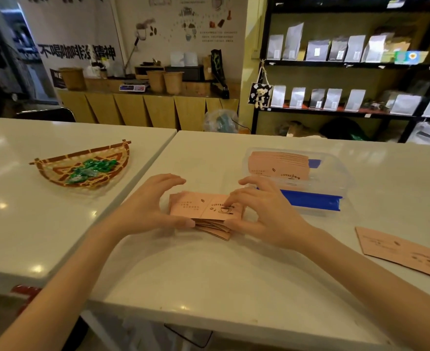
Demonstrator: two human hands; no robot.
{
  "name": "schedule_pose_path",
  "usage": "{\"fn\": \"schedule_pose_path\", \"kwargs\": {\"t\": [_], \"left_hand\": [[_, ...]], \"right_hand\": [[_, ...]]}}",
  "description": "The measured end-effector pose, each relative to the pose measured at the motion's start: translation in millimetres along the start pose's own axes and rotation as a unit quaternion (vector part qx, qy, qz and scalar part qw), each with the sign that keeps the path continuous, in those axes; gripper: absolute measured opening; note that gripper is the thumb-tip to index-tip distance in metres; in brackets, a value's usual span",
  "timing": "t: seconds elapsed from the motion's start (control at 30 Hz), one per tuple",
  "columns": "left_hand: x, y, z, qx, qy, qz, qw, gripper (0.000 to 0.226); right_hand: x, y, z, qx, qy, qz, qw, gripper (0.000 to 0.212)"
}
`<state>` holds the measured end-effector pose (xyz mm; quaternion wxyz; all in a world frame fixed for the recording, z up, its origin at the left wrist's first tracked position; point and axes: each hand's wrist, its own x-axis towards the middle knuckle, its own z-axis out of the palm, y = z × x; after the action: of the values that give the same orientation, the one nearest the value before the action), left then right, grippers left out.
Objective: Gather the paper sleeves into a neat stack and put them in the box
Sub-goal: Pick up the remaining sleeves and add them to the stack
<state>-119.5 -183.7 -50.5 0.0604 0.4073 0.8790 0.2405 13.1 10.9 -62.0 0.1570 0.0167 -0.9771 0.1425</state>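
A small pile of pink paper sleeves point(196, 207) printed with a coffee cup lies on the white counter, its lower sleeves fanned out unevenly. My left hand point(155, 206) cups the pile's left end, thumb at the near edge. My right hand point(262, 211) holds the right end, one finger pressing on the top sleeve. Just behind and to the right stands a clear plastic box point(335, 181) with blue clips, and a stack of pink sleeves point(279, 164) is inside it. Another loose sleeve point(406, 252) lies flat at the far right.
A woven bamboo tray point(82, 168) with green wrapped sweets sits on the adjoining counter to the left. A seam runs between the two counters. The near counter edge point(209, 323) is close to me. Shelves of bags stand behind.
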Motion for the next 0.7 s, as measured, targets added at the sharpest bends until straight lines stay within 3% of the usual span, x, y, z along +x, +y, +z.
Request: {"fn": "schedule_pose_path", "kwargs": {"t": [0.17,0.37,0.6,0.7], "left_hand": [[4,47,10,-0.009,-0.018,0.095,0.995,0.076],[11,118,45,-0.043,-0.051,0.232,0.971,0.085],[32,180,96,-0.018,-0.127,0.291,0.948,0.083],[40,201,112,-0.004,-0.157,0.304,0.940,0.082]], "right_hand": [[-21,8,-19,0.000,0.025,0.033,0.999,0.055],[-68,32,-54,-0.020,0.101,0.063,0.993,0.062],[-139,59,-85,-0.021,0.136,0.233,0.963,0.075],[-171,75,-90,-0.023,0.116,0.289,0.950,0.072]]}}
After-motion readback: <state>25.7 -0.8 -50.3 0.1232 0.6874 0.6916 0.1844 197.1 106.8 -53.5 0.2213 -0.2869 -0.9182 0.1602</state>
